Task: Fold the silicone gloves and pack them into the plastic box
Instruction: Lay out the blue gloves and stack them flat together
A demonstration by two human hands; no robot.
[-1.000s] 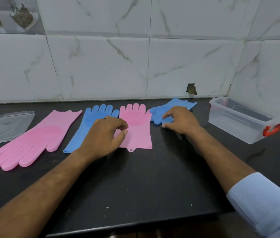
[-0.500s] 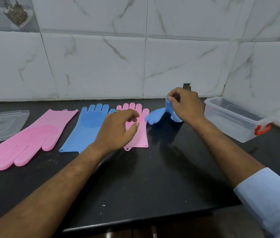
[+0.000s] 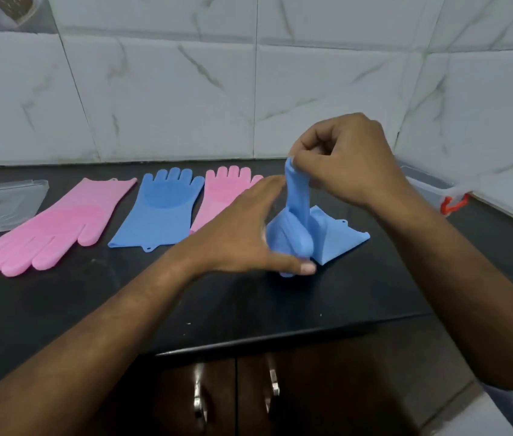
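My right hand (image 3: 348,160) pinches the top of a blue silicone glove (image 3: 327,236) and holds it lifted, its cuff still resting on the black counter (image 3: 123,303). My left hand (image 3: 242,237) touches the hanging lower part of that glove, thumb under its tip, fingers spread. Three more gloves lie flat in a row: a pink glove (image 3: 57,228) at the left, a second blue glove (image 3: 162,209) in the middle, and a second pink glove (image 3: 227,193) partly behind my left hand. The clear plastic box (image 3: 430,187) with a red latch stands at the right, mostly hidden by my right arm.
A clear lid (image 3: 0,202) lies at the far left of the counter. A white marble-tiled wall (image 3: 249,89) backs the counter and turns a corner at the right. Cabinet doors with metal handles (image 3: 198,394) sit below the counter's front edge.
My right hand has picked the rightmost blue glove off the counter and raised it toward me. My left hand has left the pink glove and moved right onto the lifted blue glove.
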